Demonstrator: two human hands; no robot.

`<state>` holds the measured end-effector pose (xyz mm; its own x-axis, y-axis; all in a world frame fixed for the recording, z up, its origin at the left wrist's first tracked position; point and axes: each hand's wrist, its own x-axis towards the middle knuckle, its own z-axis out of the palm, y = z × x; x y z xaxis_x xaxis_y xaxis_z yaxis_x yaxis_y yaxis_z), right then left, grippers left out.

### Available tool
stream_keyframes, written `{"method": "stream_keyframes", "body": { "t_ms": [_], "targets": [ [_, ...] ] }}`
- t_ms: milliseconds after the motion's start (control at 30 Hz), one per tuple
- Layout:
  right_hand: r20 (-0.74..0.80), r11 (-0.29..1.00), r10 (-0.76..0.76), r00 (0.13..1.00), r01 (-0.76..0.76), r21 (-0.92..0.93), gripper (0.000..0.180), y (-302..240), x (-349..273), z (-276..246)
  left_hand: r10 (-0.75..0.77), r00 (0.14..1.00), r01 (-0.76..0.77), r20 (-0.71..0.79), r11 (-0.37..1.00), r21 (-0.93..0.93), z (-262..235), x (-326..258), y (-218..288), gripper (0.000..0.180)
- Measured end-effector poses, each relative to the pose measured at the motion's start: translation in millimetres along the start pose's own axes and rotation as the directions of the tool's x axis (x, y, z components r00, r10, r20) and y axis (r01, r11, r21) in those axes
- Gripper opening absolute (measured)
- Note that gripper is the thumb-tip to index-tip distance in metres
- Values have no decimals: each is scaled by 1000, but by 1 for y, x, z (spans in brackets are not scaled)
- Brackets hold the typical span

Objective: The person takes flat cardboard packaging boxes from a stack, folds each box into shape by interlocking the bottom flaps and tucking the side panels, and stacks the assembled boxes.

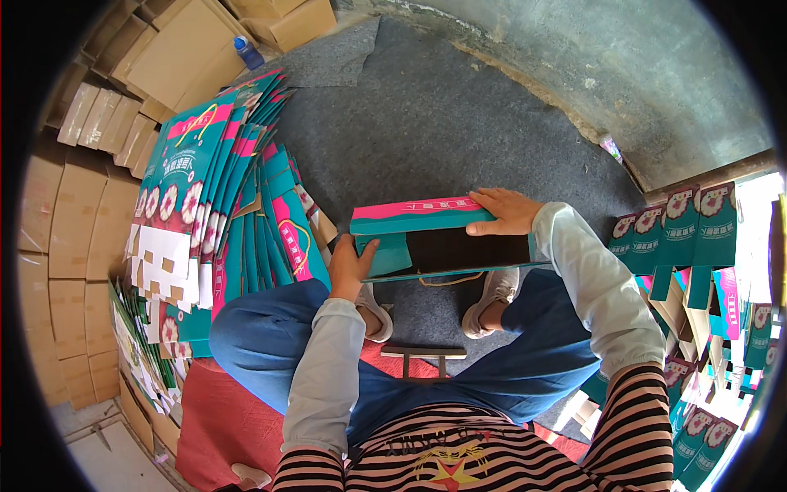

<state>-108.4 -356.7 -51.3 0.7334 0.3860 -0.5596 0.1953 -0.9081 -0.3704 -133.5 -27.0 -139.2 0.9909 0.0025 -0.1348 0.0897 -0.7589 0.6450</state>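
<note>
A teal and pink cardboard gift box (pixel 426 215) with a yellow cord handle (pixel 451 280) is between my knees, over my shoes. It gapes toward me, its inside dark. At its left end, my left hand (pixel 351 267) holds the edge beside a teal side flap (pixel 388 255) that is folded inward. My right hand (pixel 506 211) grips the pink-edged far panel near the right end, fingers over the top and thumb on the near side. Part of the box's right end is hidden behind my right hand and forearm.
Flat teal cartons (pixel 184 176) lean in a thick stack on my left, before brown cardboard boxes (pixel 78 246). Formed teal boxes (pixel 680 225) are piled at right. A blue bottle (pixel 247 52) stands far left, near the concrete wall (pixel 656 74). Grey matting (pixel 426 107) covers the floor ahead.
</note>
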Motion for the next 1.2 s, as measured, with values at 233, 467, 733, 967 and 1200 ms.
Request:
{"method": "stream_keyframes", "body": {
  "t_ms": [233, 467, 733, 967, 1200],
  "targets": [
    [75, 999, -9, 997, 7, 35, 103, 3, 12, -14, -1, 1000, 0, -11, 995, -101, 0, 1, -19, 56],
    [97, 999, 13, 995, -7, -52, 102, -8, 24, -18, 3, 1000, -2, -24, 999, 52, -3, 0, -16, 52],
    [65, 1000, -31, 997, 30, 9, 101, 9, 28, -8, 89, 994, -85, -66, 995, 53, 8, -1, -13, 42],
    [22, 995, -99, 995, 98, 33, 97, 7, 32, -5, 129, 992, -128, 3, 990, -58, 6, -1, -25, 37],
    [-128, 961, -125, 984, 88, -263, 88, -1, 35, 13, 166, 982, -156, 92, 982, -104, 0, -6, -22, 38]
  ]
}}
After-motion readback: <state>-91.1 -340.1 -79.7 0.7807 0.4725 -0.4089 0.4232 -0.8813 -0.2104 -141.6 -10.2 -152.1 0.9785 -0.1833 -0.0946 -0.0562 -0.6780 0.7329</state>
